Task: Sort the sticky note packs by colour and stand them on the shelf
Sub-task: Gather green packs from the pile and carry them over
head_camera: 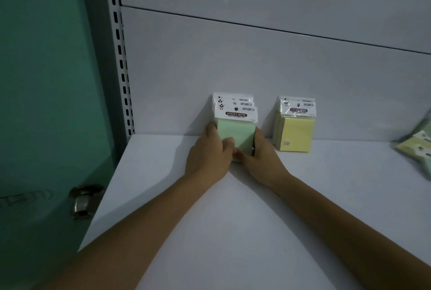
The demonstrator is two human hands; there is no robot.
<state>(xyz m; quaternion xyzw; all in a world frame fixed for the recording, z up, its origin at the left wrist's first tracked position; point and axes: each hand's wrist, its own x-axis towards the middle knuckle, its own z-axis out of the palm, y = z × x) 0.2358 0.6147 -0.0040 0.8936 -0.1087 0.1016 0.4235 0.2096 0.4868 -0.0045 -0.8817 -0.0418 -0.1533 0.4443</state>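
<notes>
A row of green sticky note packs (235,132) stands upright against the back panel of the white shelf (233,219), white header cards on top. My left hand (210,154) grips the row's left side and my right hand (258,155) its right side, thumbs meeting at the front pack's lower edge. To the right, apart from the green ones, yellow sticky note packs (295,131) stand upright against the back panel. More packs, green and yellow (417,147), lie in a loose heap at the shelf's far right, partly cut off by the frame.
A slotted metal upright (121,56) bounds the shelf on the left. Beyond it is a green door with a metal knob (84,201). The grey back panel (256,68) rises behind the packs.
</notes>
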